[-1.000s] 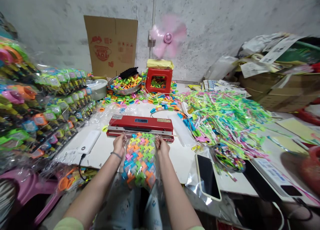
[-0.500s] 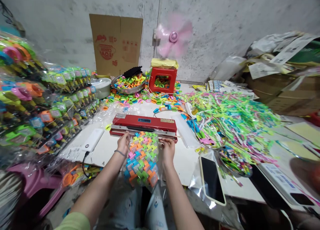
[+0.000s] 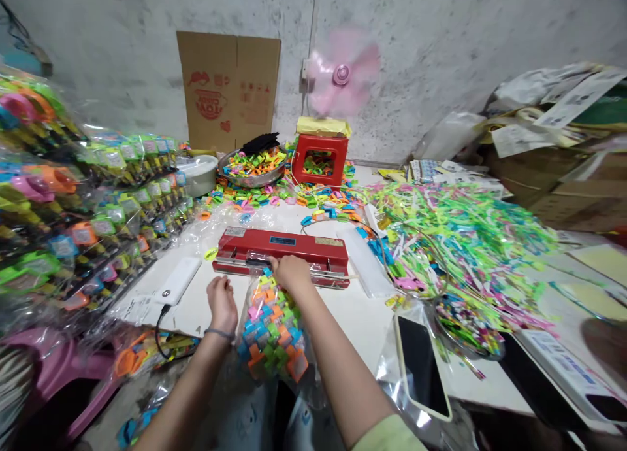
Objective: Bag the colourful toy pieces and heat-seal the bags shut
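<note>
A clear bag of colourful plastic pieces hangs at the front edge of the table, its top lying at a red sealing machine. My right hand is on the machine's front, above the bag, its fingers closed round the dark handle. Left of the bag is my left hand, with fingers curled in and nothing visible in them; it is apart from the machine.
Left are stacked bags of toys and a white power bank. A bowl of pieces, a red stand and a spinning pink fan are behind. Colourful strips and a phone lie right.
My right hand has moved left and up onto the machine's handle. My left hand has let go of the bag and drawn down and left. The bag hangs slightly lower.
</note>
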The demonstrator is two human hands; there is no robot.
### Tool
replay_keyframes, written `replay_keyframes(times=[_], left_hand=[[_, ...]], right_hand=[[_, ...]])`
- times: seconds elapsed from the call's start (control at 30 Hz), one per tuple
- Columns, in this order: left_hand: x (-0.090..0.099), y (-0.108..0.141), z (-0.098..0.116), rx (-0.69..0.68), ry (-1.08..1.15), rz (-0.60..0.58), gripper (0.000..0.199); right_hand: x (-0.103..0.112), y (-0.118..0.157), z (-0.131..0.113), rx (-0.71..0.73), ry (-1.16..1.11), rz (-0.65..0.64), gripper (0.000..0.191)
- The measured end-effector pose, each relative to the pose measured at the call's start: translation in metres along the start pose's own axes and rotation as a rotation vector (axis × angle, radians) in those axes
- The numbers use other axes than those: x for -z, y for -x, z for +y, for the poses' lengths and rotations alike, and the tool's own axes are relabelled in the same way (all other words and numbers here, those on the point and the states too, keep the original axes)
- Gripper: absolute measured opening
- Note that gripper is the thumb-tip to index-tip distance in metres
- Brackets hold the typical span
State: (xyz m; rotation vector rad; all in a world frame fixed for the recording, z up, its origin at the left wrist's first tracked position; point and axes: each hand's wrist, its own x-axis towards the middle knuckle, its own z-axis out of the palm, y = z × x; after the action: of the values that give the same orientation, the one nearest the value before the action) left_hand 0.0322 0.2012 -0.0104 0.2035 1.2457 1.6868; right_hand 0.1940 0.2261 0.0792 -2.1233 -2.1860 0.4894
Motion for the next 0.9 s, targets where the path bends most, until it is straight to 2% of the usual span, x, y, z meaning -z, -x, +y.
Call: replay_keyframes(times=[0.03,0.07,0.1,0.13,0.2,0.27,0.33,0.4,0.47,0.53,0.57,0.63,0.7,0.8,0.9], left_hand=[[-0.008,0.000,0.009,-0.106,-0.021,-0.018,0.012],[-0.021,0.000,0.018,-0.190,-0.050,-0.086,0.015],[-0.040,-0.001,0.026,-0.250,-0.104,-0.208,0.018],[-0.063,-0.002,0.032,-0.255,-0.179,-0.379,0.020],[-0.116,-0.001,0.033,-0.132,-0.382,-0.746,0.021],[-0.167,0.002,0.019,-0.110,-0.672,-1.119,0.023],[-0.203,0.007,-0.004,-0.215,-0.990,-1.451,0.028],[-0.222,0.012,-0.027,-0.312,-1.182,-1.639,0.033],[-0.226,0.014,-0.044,-0.354,-1.223,-1.705,0.035],[-0.224,0.013,-0.051,-0.407,-1.211,-1.723,0.035],[-0.222,0.012,-0.052,-0.438,-1.203,-1.684,0.035],[-0.220,0.005,-0.043,-0.481,-1.173,-1.489,0.033],[-0.222,-0.008,-0.022,-0.496,-1.135,-1.229,0.030],[-0.227,-0.042,0.040,-0.532,-1.112,-0.902,0.023],[-0.220,-0.081,0.126,-0.537,-1.072,-0.530,0.020]], right_hand=[[0.002,0.000,-0.001,-0.006,-0.003,-0.022,0.060],[0.005,0.000,-0.001,-0.008,-0.004,-0.042,0.059],[0.006,0.000,-0.003,-0.006,-0.002,-0.057,0.058],[0.007,0.000,-0.004,-0.004,0.000,-0.068,0.057],[0.006,0.000,-0.007,-0.012,0.002,-0.081,0.053],[0.004,0.000,-0.008,-0.004,0.018,-0.083,0.047],[0.002,-0.001,-0.007,0.039,0.047,-0.089,0.039],[0.001,-0.001,-0.006,0.085,0.064,-0.095,0.038],[0.001,-0.002,-0.004,0.094,0.057,-0.087,0.041],[0.001,-0.002,-0.004,0.097,0.050,-0.076,0.042],[0.001,-0.001,-0.004,0.098,0.047,-0.074,0.041],[0.000,-0.001,-0.005,0.079,0.035,-0.074,0.038],[-0.001,-0.001,-0.006,0.032,0.025,-0.073,0.042],[-0.003,-0.001,-0.007,-0.009,0.020,-0.057,0.050],[-0.004,0.000,-0.006,0.010,0.017,-0.045,0.050]])
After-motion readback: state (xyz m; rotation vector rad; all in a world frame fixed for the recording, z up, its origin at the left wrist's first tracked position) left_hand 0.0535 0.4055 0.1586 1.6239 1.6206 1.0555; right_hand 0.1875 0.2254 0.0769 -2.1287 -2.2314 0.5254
